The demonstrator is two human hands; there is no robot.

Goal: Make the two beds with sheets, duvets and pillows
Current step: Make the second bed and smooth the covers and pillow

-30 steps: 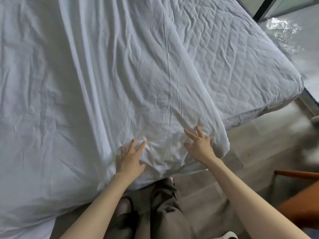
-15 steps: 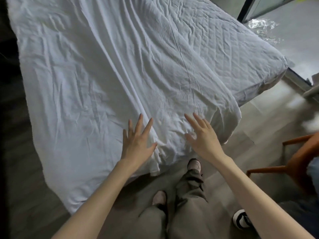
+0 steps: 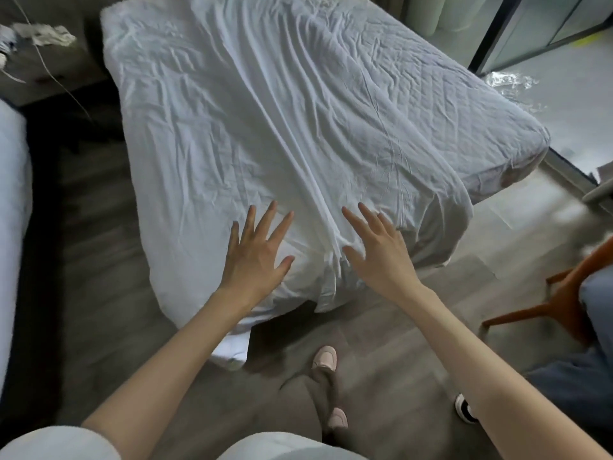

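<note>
A wrinkled white sheet (image 3: 238, 134) lies spread over a bed, covering its left and middle and hanging over the near end toward the floor. The quilted mattress cover (image 3: 464, 121) shows bare on the right side. My left hand (image 3: 257, 257) and my right hand (image 3: 381, 254) are both over the sheet at the near end of the bed, fingers straight and spread, holding nothing. Whether the palms touch the cloth I cannot tell. A long fold of sheet runs between the two hands.
The edge of a second bed (image 3: 13, 207) shows at far left. A wooden chair (image 3: 564, 293) stands at right, with another person's leg and shoe (image 3: 466, 408) beside it. A glass door (image 3: 537, 28) is at top right. My feet (image 3: 326, 360) stand on the grey floor.
My view has pulled back from the bed, so the whole bed now shows. Both hands have lifted from the sheet's near edge and spread their fingers wider.
</note>
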